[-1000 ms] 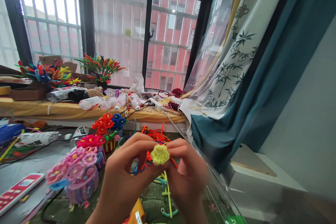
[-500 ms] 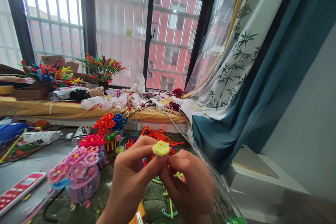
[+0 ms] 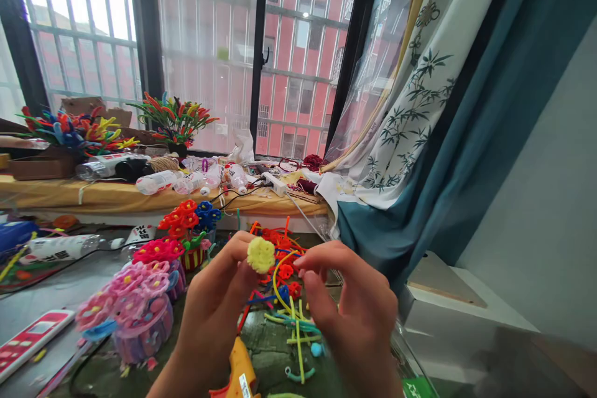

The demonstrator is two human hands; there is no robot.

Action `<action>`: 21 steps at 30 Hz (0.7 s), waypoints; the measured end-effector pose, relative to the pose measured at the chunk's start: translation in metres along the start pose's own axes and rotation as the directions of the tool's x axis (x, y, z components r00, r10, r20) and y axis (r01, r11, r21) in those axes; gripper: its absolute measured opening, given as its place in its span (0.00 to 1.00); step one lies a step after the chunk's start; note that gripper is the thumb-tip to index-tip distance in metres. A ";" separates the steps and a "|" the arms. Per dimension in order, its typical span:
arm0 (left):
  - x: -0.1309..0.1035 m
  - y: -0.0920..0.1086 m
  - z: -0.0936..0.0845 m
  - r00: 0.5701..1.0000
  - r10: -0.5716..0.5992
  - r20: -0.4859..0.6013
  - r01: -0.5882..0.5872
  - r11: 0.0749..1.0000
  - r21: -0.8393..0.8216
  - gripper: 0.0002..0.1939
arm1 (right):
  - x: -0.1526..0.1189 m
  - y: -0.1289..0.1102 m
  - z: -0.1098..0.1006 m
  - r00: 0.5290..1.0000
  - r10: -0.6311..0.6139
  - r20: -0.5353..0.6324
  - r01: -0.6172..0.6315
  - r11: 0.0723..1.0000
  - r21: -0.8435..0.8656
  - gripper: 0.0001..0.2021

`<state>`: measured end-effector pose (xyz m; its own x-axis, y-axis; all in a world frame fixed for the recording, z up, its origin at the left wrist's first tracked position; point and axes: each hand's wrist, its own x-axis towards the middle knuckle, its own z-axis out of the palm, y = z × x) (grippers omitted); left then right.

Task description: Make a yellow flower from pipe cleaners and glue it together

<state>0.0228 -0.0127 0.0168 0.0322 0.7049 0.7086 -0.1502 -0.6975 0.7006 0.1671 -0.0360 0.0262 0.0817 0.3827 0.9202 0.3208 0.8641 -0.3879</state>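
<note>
Left hand point(image 3: 212, 305): thumb and forefinger pinched on one yellow flower point(image 3: 261, 255), its round face toward the viewer, no long axis visible in the head itself

Right hand point(image 3: 357, 305): apart from the flower, fingertips at three o'clock from it, thumb and forefinger narrowly set; whether they gripped anything could not be told

Curved yellow strip point(image 3: 276, 283): one, bowed between the hands, upper end just beside the right fingertips, the nearer hand to that end; any join to the flower could not be told

Around the flower, by the clock: loose strips point(image 3: 298, 323) and a blue ball point(image 3: 316, 349) at five; orange tool point(image 3: 242, 370), partly hidden, at six; pot of pink flowers point(image 3: 142, 329) at eight; red flowers point(image 3: 181, 217) at ten; window ledge point(image 3: 252, 204) at twelve
</note>
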 end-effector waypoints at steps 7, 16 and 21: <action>-0.002 -0.001 -0.001 0.997 0.013 0.078 -0.010 0.999 -0.038 0.13 | 0.003 -0.012 0.001 0.995 -0.086 0.056 0.089 0.995 -0.053 0.11; 0.002 0.001 -0.007 0.979 0.056 0.195 -0.078 0.991 0.110 0.12 | 0.002 -0.010 0.002 0.984 -0.163 0.069 0.174 0.965 -0.199 0.11; 0.001 0.002 -0.004 0.989 0.044 0.144 -0.062 0.991 0.117 0.13 | 0.002 -0.007 0.000 0.991 -0.125 0.057 0.132 0.978 -0.158 0.10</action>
<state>0.0185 -0.0127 0.0182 0.1674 0.6472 0.7437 -0.0349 -0.7500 0.6605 0.1647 -0.0408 0.0311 -0.0133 0.2903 0.9568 0.4742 0.8443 -0.2496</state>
